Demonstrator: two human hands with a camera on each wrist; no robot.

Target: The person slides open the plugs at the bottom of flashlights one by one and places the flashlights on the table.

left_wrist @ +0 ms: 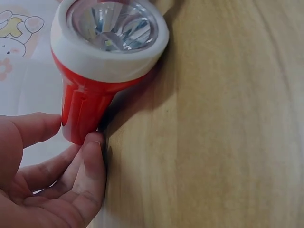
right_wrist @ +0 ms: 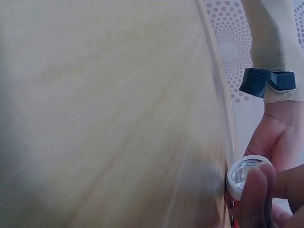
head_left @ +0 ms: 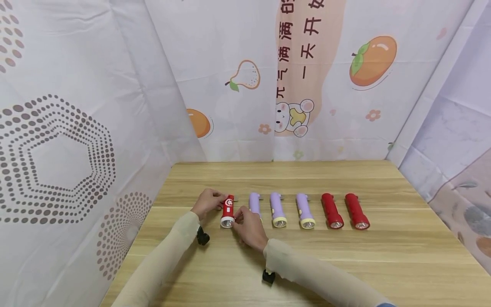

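Observation:
A red flashlight with a white head ring and a white print lies on the table at the left end of a row, its lens toward me. My left hand pinches its tail end between thumb and fingers; the left wrist view shows the fingers at the red body. At the lens end, my right hand holds the white ring with its fingertips. In the right wrist view, the fingers partly cover the lens and ring.
Right of my hands lie three purple flashlights with yellow rings, the nearest partly hidden by my right hand, the others beside it. Two all-red flashlights end the row. Printed cloth hangs behind the wooden table.

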